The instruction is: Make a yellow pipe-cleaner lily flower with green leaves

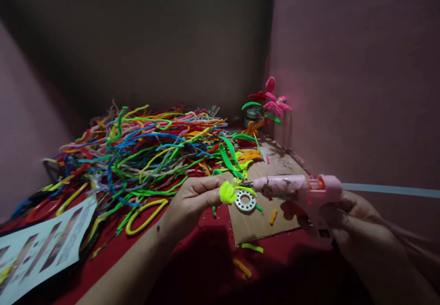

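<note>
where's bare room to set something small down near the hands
The red surface looks bare, though dim, between the left forearm and the orange scrap lying on it. A smaller patch: the cardboard in front of the white ring. Crowded: back left, under the heaped fuzzy stems.

dim; back wall (pixel 165 44) dark; shadows across red cloth (pixel 209 250); detail soft

Pinkish walls (pixel 357 67) flank a dim grey wall (pixel 154 44).
</note>
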`<action>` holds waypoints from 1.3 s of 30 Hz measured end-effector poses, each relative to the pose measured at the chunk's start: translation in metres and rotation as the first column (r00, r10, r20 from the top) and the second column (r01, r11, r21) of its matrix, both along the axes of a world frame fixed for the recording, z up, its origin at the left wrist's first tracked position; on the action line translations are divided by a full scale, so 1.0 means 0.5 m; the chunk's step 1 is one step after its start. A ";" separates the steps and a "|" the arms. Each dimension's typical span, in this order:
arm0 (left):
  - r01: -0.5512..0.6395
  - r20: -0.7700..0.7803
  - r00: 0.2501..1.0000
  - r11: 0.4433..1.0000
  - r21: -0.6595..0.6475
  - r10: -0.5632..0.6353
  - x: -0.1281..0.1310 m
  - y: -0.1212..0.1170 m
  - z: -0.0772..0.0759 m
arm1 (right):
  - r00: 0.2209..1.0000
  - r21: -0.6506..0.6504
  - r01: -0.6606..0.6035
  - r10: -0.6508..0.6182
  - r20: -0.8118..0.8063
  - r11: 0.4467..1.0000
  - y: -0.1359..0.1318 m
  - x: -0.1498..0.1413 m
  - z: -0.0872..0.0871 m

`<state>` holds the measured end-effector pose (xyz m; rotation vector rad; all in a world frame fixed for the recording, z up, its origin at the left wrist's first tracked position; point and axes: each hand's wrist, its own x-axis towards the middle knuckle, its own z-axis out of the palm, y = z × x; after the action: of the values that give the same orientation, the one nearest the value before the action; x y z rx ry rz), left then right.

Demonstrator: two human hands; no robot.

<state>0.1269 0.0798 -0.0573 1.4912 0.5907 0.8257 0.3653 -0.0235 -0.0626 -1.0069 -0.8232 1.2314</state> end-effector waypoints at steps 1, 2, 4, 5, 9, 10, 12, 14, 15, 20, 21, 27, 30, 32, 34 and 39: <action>0.001 -0.015 1.000 1.000 0.004 -0.001 -0.001 0.000 -0.001 | 1.000 -0.005 0.008 -0.007 0.012 1.000 0.001 0.000 -0.001; 0.003 -0.029 1.000 1.000 0.012 -0.003 -0.002 0.001 -0.001 | 1.000 -0.010 0.016 -0.016 0.021 1.000 0.001 0.001 -0.003; 0.007 -0.051 0.999 0.999 0.035 -0.006 -0.003 0.001 -0.001 | 0.999 -0.015 0.027 -0.026 0.023 1.000 0.003 0.001 -0.005; 0.007 -0.056 0.998 0.999 0.043 -0.004 -0.003 0.001 -0.001 | 1.000 -0.014 0.024 -0.023 0.018 1.000 0.004 0.001 -0.006; 0.008 -0.048 0.999 0.999 0.037 -0.007 -0.002 0.000 0.000 | 0.999 0.019 -0.036 0.036 -0.002 0.999 0.005 -0.002 -0.005; 0.010 -0.046 0.999 0.999 0.036 -0.009 -0.001 -0.001 0.000 | 0.999 0.025 -0.049 0.049 -0.010 0.999 0.004 -0.002 -0.005; 0.008 -0.055 0.998 0.999 0.035 -0.006 0.000 -0.001 0.000 | 0.998 0.029 -0.052 0.052 -0.019 0.998 0.004 -0.002 -0.006; 0.004 -0.075 0.997 0.999 0.035 -0.001 0.000 -0.001 0.000 | 0.999 0.034 -0.034 0.034 -0.012 0.999 0.004 -0.001 -0.008; 0.003 -0.081 0.997 0.999 0.036 0.000 0.000 -0.001 0.000 | 1.000 0.039 -0.025 0.025 -0.004 0.999 0.004 0.000 -0.009; 0.036 -0.046 0.998 0.998 0.049 -0.034 0.002 -0.002 0.003 | 0.995 0.120 -0.082 0.075 0.059 0.989 0.006 0.005 -0.008; 0.042 -0.045 0.998 0.998 0.052 -0.040 0.002 -0.002 0.004 | 0.994 0.124 -0.092 0.083 0.074 0.988 0.006 0.005 -0.007; 0.038 -0.074 0.997 0.997 0.070 -0.033 0.005 -0.003 0.006 | 0.997 0.057 -0.022 0.017 0.076 0.998 0.002 0.003 -0.006; 0.038 -0.087 0.996 0.997 0.072 -0.032 0.005 -0.003 0.007 | 0.996 0.079 -0.050 0.044 0.083 0.996 0.004 0.007 -0.010; 0.040 -0.087 0.996 0.997 0.071 -0.034 0.005 -0.003 0.006 | 0.995 0.087 -0.063 0.056 0.084 0.994 0.004 0.008 -0.011; 0.040 -0.086 0.996 0.997 0.066 -0.034 0.004 -0.003 0.006 | 0.996 0.070 -0.038 0.033 0.079 0.997 0.004 0.005 -0.008; 0.017 -0.086 0.996 0.998 0.062 -0.011 0.005 -0.004 0.005 | 0.995 0.063 -0.001 -0.005 0.103 0.998 0.003 0.005 -0.007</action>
<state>0.1294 0.0780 -0.0551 1.5930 0.6221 0.7788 0.3677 -0.0222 -0.0663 -1.0269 -0.9356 1.1522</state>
